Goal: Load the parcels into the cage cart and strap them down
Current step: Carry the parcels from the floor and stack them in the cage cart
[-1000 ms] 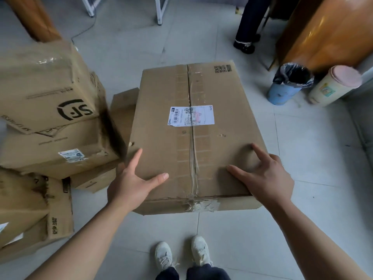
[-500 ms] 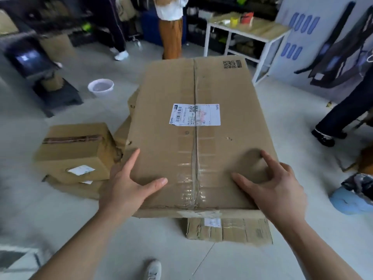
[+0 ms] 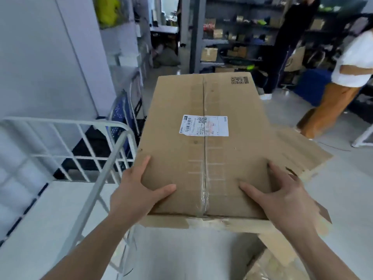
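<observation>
Parcel (image 3: 201, 158), in left hand (image 3: 137, 195) and right hand (image 3: 282, 201), has reached the cage cart (image 3: 66, 123).

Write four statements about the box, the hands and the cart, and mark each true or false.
1. The left hand and right hand both hold the box at its near end. True.
2. The cart stands right of the box. False: its white wire frame is on the left.
3. A white label lies across the box's top seam. True.
4. The box's top flaps stand open. False: they lie shut, with tape along the seam.
</observation>
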`<state>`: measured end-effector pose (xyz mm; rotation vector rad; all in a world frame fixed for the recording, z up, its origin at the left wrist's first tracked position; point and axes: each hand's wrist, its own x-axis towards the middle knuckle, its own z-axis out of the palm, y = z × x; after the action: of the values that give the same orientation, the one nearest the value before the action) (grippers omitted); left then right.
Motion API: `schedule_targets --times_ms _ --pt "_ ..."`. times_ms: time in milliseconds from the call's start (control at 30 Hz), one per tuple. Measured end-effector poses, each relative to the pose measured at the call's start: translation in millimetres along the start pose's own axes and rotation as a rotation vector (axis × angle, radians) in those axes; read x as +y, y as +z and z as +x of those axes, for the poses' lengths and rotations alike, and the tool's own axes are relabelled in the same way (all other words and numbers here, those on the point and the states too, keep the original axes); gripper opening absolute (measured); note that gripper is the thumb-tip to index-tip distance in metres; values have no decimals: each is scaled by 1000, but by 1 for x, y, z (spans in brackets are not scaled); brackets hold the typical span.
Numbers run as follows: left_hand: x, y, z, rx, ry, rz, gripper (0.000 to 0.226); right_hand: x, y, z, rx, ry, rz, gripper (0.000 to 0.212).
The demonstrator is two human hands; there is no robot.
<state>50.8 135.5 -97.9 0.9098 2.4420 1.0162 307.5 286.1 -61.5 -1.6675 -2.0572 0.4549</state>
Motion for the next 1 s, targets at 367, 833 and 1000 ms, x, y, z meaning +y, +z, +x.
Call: schedule_targets --times_ms 367,833,1000 --pt "-135 -188 -13 404 -353 -12 103 -237 112 -23 -298 -426 116 100" --pt "-281 -282 -110 790 -856 -163 109 -447 265 -134 -762 -908 87 105" --pt "-318 -269 -135 839 -1077 -143 106 -481 321 -174 -912 -1071 -18 104"
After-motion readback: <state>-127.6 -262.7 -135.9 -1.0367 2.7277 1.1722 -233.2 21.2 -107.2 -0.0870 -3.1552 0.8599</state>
